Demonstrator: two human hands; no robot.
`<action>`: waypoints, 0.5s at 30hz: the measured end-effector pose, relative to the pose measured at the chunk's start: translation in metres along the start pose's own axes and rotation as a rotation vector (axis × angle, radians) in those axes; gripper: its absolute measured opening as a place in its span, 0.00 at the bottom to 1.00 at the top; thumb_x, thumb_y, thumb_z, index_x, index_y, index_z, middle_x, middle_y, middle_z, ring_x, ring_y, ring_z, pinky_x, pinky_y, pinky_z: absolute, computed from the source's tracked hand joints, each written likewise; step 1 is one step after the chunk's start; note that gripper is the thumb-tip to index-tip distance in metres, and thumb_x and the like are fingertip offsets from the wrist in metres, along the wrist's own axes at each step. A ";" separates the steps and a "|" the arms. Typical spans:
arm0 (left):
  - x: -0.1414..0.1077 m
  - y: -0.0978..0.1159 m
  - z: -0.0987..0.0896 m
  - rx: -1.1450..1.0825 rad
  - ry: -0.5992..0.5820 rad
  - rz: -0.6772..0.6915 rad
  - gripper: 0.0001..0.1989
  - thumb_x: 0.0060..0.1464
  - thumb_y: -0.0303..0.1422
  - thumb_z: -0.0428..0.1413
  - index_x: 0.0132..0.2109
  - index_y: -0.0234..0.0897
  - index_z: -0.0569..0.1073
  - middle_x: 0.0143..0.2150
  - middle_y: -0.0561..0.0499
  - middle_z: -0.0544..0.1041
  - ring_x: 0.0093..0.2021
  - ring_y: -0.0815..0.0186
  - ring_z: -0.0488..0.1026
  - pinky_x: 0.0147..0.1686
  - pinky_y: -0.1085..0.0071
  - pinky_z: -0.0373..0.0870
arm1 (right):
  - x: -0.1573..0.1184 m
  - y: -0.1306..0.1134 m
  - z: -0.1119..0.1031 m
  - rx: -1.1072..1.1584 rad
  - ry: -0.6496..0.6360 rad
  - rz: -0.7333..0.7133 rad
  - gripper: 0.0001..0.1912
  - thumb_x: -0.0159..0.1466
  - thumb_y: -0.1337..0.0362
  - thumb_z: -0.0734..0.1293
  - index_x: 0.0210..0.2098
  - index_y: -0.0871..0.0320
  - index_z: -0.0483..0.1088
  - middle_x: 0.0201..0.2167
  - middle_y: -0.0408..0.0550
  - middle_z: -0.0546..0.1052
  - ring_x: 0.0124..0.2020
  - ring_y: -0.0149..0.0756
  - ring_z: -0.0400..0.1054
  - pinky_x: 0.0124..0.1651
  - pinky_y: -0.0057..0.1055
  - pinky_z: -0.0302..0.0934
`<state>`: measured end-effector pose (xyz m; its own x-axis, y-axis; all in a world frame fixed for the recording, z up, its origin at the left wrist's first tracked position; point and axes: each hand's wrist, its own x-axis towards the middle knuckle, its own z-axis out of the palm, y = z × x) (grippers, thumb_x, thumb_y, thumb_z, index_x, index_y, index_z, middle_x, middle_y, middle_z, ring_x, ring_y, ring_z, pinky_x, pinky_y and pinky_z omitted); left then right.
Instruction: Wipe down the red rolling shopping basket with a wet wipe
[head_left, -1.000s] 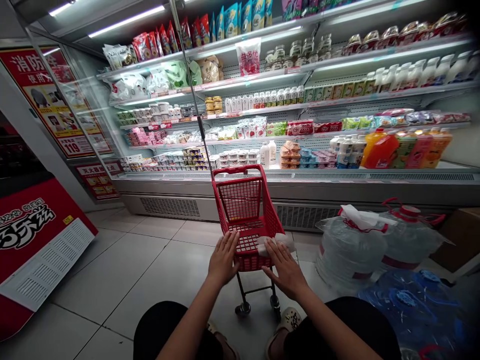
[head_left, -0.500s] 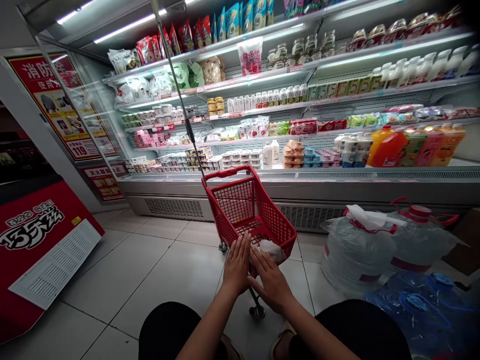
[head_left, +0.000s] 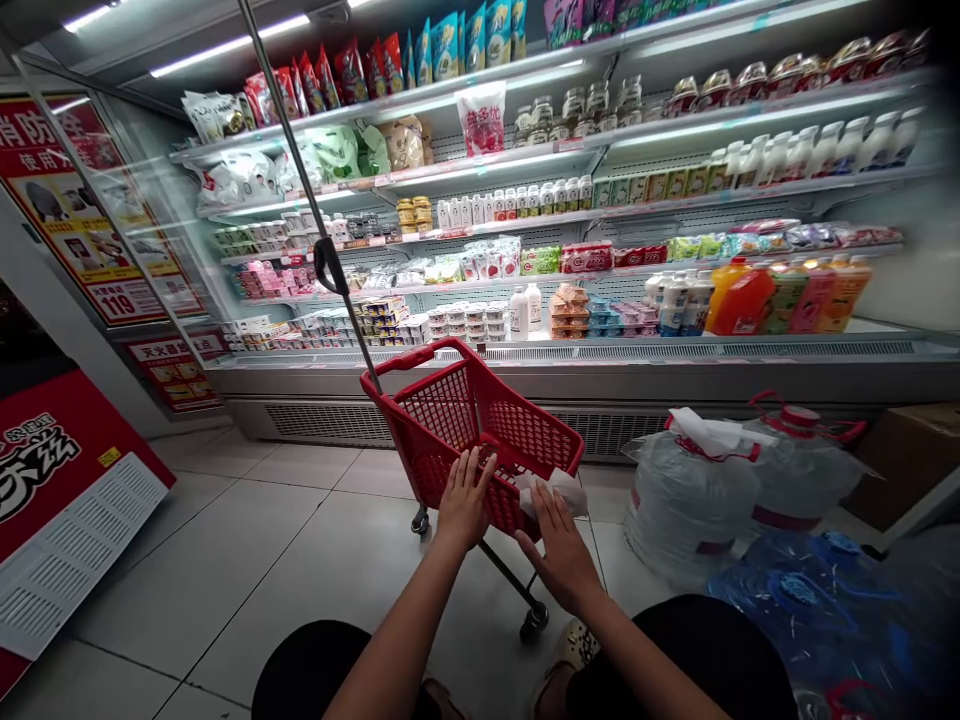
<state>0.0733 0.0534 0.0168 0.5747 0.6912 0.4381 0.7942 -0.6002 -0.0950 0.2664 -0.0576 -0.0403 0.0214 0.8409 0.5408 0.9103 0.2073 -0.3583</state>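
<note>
A red plastic shopping cart (head_left: 529,405) with a tall pole stands before me, its near side toward my knees. My left hand (head_left: 466,500) lies against the near side and rim of its basket, fingers stretched and slightly spread. On the right part of that rim is a crumpled white cloth or tissue (head_left: 568,490). My right hand (head_left: 559,545) rests on it with fingers extended and the thumb apart. Part of the cloth is hidden beneath the fingers.
A refrigerated display shelf (head_left: 660,375) with packaged food and bottles spans the back. Large wrapped water jugs (head_left: 682,500) and blue bottles (head_left: 810,600) stand on the right. A red freezer (head_left: 67,480) is at left. Both my knees flank the cart.
My hands have moved apart, the left one leftward and the right one rightward. The white cloth has shifted right with the right hand. The cart has turned slightly in view.
</note>
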 end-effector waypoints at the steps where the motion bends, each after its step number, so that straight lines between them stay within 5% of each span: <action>1: 0.000 0.006 0.003 -0.001 0.012 -0.020 0.53 0.52 0.25 0.57 0.79 0.44 0.42 0.80 0.42 0.45 0.79 0.48 0.44 0.74 0.48 0.47 | 0.002 -0.003 0.003 -0.015 0.014 0.011 0.44 0.75 0.42 0.55 0.79 0.54 0.31 0.78 0.52 0.47 0.78 0.51 0.42 0.74 0.53 0.50; 10: -0.005 0.026 0.009 0.069 0.100 -0.127 0.55 0.56 0.22 0.52 0.77 0.48 0.24 0.81 0.43 0.38 0.78 0.48 0.46 0.72 0.47 0.51 | 0.025 -0.031 0.018 -0.073 0.034 -0.067 0.48 0.74 0.38 0.53 0.78 0.56 0.24 0.79 0.54 0.43 0.77 0.52 0.43 0.75 0.54 0.44; 15: -0.015 0.035 0.007 0.113 0.051 -0.150 0.57 0.56 0.30 0.60 0.78 0.41 0.29 0.81 0.38 0.39 0.79 0.45 0.41 0.73 0.48 0.49 | 0.031 -0.029 0.013 -0.080 -0.030 -0.148 0.46 0.75 0.41 0.53 0.78 0.55 0.25 0.79 0.51 0.44 0.78 0.48 0.41 0.77 0.51 0.43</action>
<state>0.0936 0.0252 0.0012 0.4398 0.7467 0.4990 0.8890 -0.4409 -0.1238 0.2355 -0.0308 -0.0226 -0.1271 0.8188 0.5599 0.9325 0.2910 -0.2140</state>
